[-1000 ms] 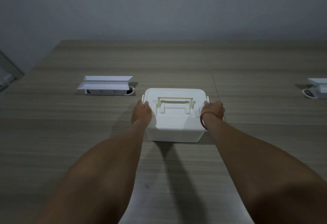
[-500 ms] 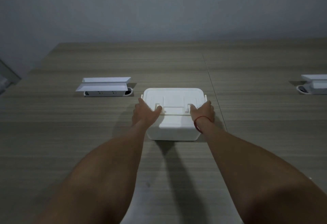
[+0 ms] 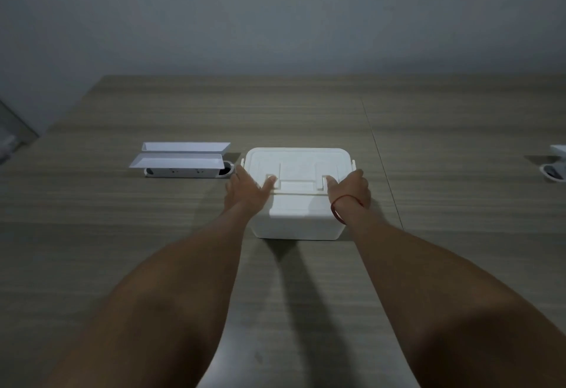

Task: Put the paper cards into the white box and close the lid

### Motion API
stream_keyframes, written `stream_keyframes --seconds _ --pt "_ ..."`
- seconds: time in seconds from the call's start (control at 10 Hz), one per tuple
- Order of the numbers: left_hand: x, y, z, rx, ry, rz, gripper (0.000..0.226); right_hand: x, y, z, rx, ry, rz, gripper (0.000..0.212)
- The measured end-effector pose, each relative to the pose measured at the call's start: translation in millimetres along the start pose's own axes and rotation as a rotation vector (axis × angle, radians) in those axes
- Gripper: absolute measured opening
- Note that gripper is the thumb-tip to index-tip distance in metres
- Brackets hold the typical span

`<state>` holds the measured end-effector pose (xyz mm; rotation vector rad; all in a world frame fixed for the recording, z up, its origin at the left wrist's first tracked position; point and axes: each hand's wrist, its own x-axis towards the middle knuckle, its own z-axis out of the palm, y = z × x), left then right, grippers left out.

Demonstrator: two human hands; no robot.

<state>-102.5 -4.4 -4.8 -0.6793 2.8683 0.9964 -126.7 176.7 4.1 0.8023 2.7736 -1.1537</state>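
In the head view, a white box [image 3: 296,200] is seen standing on a wooden table [image 3: 122,234], a little beyond the middle, with its lid [image 3: 298,164] lying flat and shut on top. The left hand [image 3: 245,193] is laid against the box's left side, fingers spread open, thumb resting on the lid's front edge; nothing is gripped. The right hand [image 3: 350,193], with a red band [image 3: 343,208] at the wrist, is placed likewise on the right side, open and flat. No paper cards can be seen. A white power strip [image 3: 183,164] with 2 raised flaps lies just left of the box.
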Motion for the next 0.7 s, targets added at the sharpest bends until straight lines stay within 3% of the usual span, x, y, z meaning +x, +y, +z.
stream_keyframes --seconds 0.3,0.6,0.7 --pt "65 23 6 -0.007 0.025 -0.011 0.091 57 -33 20 -0.008 0.01 -0.016 0.063" --pt "34 12 -1 -0.076 -0.05 -0.067 0.096 30 -13 6 0.067 -0.064 -0.083 0.067" --pt "4 -9 3 -0.11 -0.039 -0.041 0.093 -3 9 0 0.083 -0.064 -0.137 0.059"
